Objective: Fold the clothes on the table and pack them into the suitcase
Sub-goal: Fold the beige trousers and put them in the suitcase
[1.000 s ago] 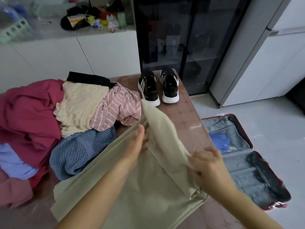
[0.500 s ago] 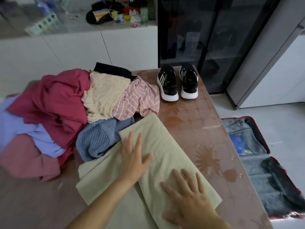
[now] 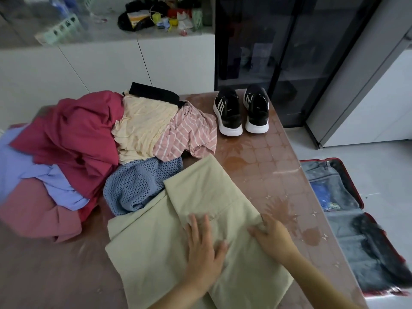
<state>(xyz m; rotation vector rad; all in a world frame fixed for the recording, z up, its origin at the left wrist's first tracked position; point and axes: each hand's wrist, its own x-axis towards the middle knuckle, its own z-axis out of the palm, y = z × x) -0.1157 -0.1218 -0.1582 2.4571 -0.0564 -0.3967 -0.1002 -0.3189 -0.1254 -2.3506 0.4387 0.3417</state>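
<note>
Beige garment [image 3: 200, 188] lies partly folded at the lower centre of the frame, on the near part of the brown patterned tabletop [image 3: 267, 166], with one flap doubled over its upper half. The left hand [image 3: 204, 250] lies flat on top of it, its fingers [image 3: 194, 224] straight and slightly spread, the thumb angled out to the right. Just to the right, the right hand [image 3: 273, 238] pinches the right edge of the folded flap, fingers curled over the cloth.

Touching the garment's upper left edge is a blue mesh knit [image 3: 136, 186]. Behind and to the left of it sits an unfolded heap: a dusty pink piece [image 3: 33, 215], a lilac one [image 3: 17, 166], a dark red one [image 3: 73, 139], a cream top [image 3: 142, 128], a pink striped shirt [image 3: 189, 132] and, farthest back, a black item [image 3: 153, 93].

At the right edge of the frame, on the floor beside the tabletop, the red suitcase [image 3: 341, 224] lies open, its grey lining showing, with something blue and something dark inside.

A pair of black sneakers [image 3: 228, 112] stands at the far end of the tabletop. Beyond them is a dark glass cabinet [image 3: 278, 52], and at the upper left a white counter [image 3: 111, 63] carries blurred clutter.
</note>
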